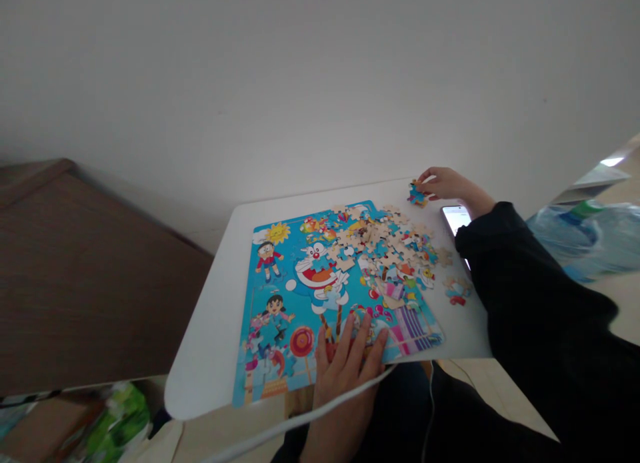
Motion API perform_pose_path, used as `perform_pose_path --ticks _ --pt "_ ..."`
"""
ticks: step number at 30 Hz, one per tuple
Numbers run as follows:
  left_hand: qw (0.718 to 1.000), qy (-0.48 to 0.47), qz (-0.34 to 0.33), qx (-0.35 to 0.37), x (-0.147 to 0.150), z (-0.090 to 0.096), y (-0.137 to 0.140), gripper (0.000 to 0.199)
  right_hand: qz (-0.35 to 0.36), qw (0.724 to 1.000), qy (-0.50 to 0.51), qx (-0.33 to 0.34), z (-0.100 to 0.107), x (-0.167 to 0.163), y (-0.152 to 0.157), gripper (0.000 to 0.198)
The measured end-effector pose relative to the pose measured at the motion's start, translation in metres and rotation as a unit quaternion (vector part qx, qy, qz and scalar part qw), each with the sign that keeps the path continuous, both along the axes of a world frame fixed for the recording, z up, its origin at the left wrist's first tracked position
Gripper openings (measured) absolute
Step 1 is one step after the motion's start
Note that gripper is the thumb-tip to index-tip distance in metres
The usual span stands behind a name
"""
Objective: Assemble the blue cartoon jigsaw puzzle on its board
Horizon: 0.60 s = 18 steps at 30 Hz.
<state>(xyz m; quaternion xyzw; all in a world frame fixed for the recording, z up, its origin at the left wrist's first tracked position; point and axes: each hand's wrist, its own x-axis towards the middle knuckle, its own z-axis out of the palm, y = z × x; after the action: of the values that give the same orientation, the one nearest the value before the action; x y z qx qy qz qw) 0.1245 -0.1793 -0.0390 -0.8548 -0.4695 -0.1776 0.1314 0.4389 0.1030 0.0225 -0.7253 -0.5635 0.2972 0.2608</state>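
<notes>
A blue cartoon jigsaw puzzle board [245,329] lies on a white table. My left hand [345,366] rests flat on its lower edge, fingers spread over the printed picture. At the far right of the table, my right hand [443,183] pinches a small cluster of colourful puzzle pieces [417,195] at or just above the surface. A heap of loose puzzle pieces [387,239], many with the bare wooden side up, covers the board's upper right part. A few more puzzle pieces [457,291] sit off the board at the right.
A lit phone [456,219] lies beside my right wrist, partly under the sleeve. The white table [200,363] stands against a grey wall. A white cable [320,409] crosses over my left hand. Brown furniture [100,276] is at left, clear plastic wrapping [600,239] at right.
</notes>
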Motion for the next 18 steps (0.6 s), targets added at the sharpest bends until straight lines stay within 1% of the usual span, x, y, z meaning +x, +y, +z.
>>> perform_pose_path --ticks 6,10,13,16,18 --pt "1.000 0.002 0.000 0.008 -0.001 -0.005 0.001 0.037 -0.014 1.000 -0.008 -0.023 -0.004 0.004 0.002 0.022" --pt "1.000 -0.006 0.000 0.006 -0.001 -0.005 0.001 0.037 -0.007 0.998 -0.055 -0.026 -0.008 0.007 0.002 0.027" --pt "1.000 -0.017 -0.005 0.002 -0.001 -0.003 0.002 0.036 0.009 0.990 -0.143 0.013 -0.006 0.008 -0.002 0.026" --pt "1.000 -0.026 -0.007 -0.002 -0.001 -0.003 0.002 0.035 0.018 0.970 -0.229 0.079 0.002 0.008 -0.008 0.023" --pt "1.000 -0.027 -0.007 -0.004 -0.001 -0.003 0.001 0.035 0.023 0.958 -0.262 0.112 0.007 0.006 -0.011 0.021"
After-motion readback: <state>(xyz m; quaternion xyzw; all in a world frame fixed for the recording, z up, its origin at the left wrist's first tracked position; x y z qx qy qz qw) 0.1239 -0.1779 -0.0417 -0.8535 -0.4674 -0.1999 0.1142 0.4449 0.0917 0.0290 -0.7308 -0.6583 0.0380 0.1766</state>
